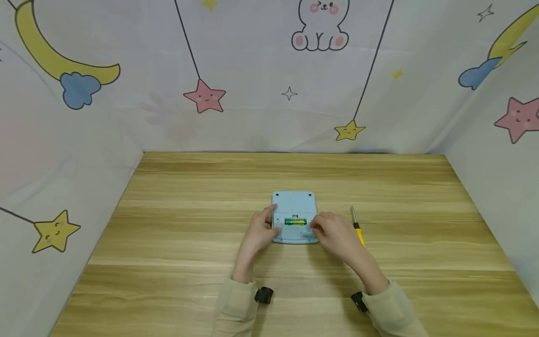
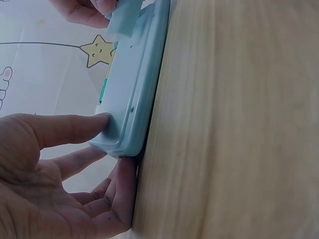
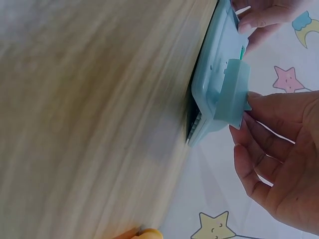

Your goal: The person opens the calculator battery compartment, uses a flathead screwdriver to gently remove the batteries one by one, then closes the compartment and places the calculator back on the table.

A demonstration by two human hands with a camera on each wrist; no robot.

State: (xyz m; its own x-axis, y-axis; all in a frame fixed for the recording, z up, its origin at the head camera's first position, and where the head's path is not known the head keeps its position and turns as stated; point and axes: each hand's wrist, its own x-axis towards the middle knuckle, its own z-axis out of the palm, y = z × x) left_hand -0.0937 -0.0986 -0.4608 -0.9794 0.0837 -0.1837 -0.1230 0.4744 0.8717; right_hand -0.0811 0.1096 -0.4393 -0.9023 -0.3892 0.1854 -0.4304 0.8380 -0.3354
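Note:
A light blue calculator (image 1: 294,203) lies face down on the table, with a row of keys peeking out under its edge in the right wrist view. A green and yellow battery (image 1: 295,222) sits in the uncovered slot on its back. My left hand (image 1: 260,230) holds the calculator's left side, thumb on the back and fingers along the edge. Between thumb and fingers, my right hand (image 3: 281,149) pinches a small light blue battery cover (image 3: 234,92), raised at an angle over the calculator's right part.
A screwdriver (image 1: 358,231) with a yellow and black handle lies on the wooden table (image 1: 189,187) to the right, partly behind the right forearm. A patterned white cloth (image 1: 252,126) walls the table at the back and sides.

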